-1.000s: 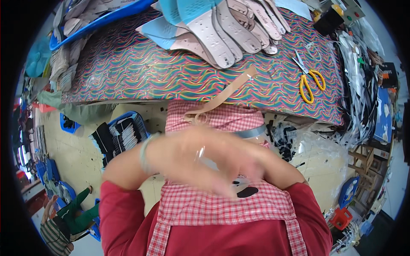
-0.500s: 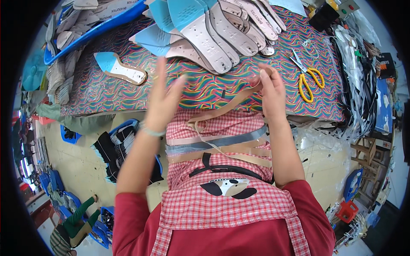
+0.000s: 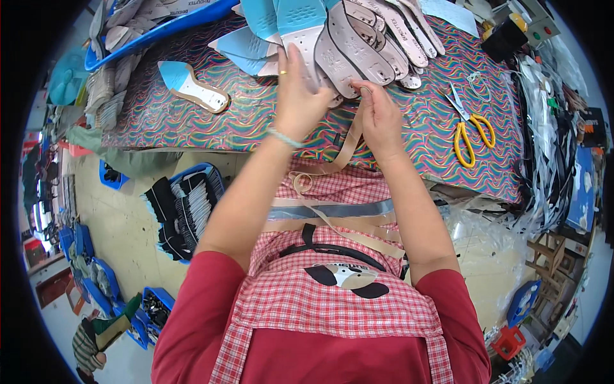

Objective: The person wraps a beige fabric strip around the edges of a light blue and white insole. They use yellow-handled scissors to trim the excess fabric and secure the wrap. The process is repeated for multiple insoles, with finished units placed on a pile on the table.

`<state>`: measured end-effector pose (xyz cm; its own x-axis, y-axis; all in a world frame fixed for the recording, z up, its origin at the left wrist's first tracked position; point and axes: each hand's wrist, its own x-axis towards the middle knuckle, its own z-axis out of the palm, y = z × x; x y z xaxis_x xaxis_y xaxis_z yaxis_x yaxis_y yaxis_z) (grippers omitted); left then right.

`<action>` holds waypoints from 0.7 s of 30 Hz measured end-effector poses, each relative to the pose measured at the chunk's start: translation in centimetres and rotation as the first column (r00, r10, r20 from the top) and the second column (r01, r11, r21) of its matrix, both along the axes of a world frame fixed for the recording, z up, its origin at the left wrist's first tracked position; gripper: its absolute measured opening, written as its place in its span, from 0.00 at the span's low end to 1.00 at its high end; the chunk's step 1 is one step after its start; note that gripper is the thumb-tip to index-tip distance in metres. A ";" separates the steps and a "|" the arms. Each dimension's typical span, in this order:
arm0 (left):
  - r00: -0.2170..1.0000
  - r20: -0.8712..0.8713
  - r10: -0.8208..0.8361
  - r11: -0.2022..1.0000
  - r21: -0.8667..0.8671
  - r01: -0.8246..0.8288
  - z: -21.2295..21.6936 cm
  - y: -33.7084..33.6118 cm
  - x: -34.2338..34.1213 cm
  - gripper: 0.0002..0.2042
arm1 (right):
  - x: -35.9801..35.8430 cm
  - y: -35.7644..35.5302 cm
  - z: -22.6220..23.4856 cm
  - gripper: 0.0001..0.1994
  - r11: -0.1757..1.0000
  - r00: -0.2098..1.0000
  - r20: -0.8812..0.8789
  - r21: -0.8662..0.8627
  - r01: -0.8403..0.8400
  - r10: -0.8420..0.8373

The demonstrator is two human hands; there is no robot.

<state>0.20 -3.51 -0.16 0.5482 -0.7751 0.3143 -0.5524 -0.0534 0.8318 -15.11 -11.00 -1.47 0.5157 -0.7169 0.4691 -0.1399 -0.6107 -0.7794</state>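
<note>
On the table lies a fanned pile of insoles [image 3: 348,48], pale pink with blue pointed ends. My left hand [image 3: 297,102] is closed on the heel end of one front insole in the pile, fingers over its top and thumb at its edge. Close to that heel, my right hand [image 3: 382,118] pinches the end of a beige tape [image 3: 348,146]. The tape hangs over the table edge and loops down onto my checked apron. Apart from the pile, at the left, lies one insole [image 3: 192,86] with a tan band around its heel end.
Yellow-handled scissors [image 3: 470,131] lie partly spread at the right of the patterned table [image 3: 422,150]. A blue bin [image 3: 160,29] with more insoles stands at the back left. Strips [image 3: 543,141] hang by the right edge. Another blue bin [image 3: 214,182] sits on the floor.
My left hand has moved right and forward onto the pile and closed on an insole. My right hand has come left toward it, bringing the tape end along.
</note>
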 end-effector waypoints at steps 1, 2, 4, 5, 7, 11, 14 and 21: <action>0.992 -0.067 -0.109 0.994 0.024 0.111 0.8 1.6 1.4 0.45 | 0.2 -0.2 -0.7 0.09 0.999 1.000 0.010 -0.037 0.003 -0.002; 0.893 -0.375 -0.249 0.968 -0.109 0.224 3.0 3.7 2.3 0.43 | 0.3 -0.4 -1.0 0.09 0.997 1.000 0.023 -0.075 0.007 -0.005; 0.717 -0.565 -0.408 0.913 -0.229 0.339 6.6 7.7 3.2 0.39 | 0.0 -0.6 -1.2 0.09 1.000 1.000 -0.023 -0.024 0.011 -0.012; 0.754 -0.505 -0.421 0.906 -0.182 0.383 7.3 9.7 3.7 0.38 | 0.0 -0.6 -1.3 0.10 1.000 0.999 -0.049 0.003 0.013 -0.013; 0.912 0.006 -0.411 0.875 0.282 0.393 7.2 13.2 4.7 0.36 | 0.0 -0.7 -1.2 0.10 0.998 1.000 0.021 0.060 0.017 -0.019; 0.813 0.434 -0.387 0.835 0.540 0.109 0.1 16.3 4.9 0.27 | 0.0 -0.2 -0.8 0.11 0.998 1.000 -0.007 0.062 0.007 -0.006; 0.887 0.462 -0.006 0.949 0.282 -0.141 0.5 11.0 3.9 0.24 | -0.1 -0.9 -1.2 0.09 0.997 0.996 0.090 0.083 -0.008 0.001; 0.382 -0.910 -0.163 0.948 -0.036 0.318 5.5 10.0 0.7 0.13 | -4.1 5.5 3.8 0.07 0.353 0.889 0.446 0.820 -0.451 0.101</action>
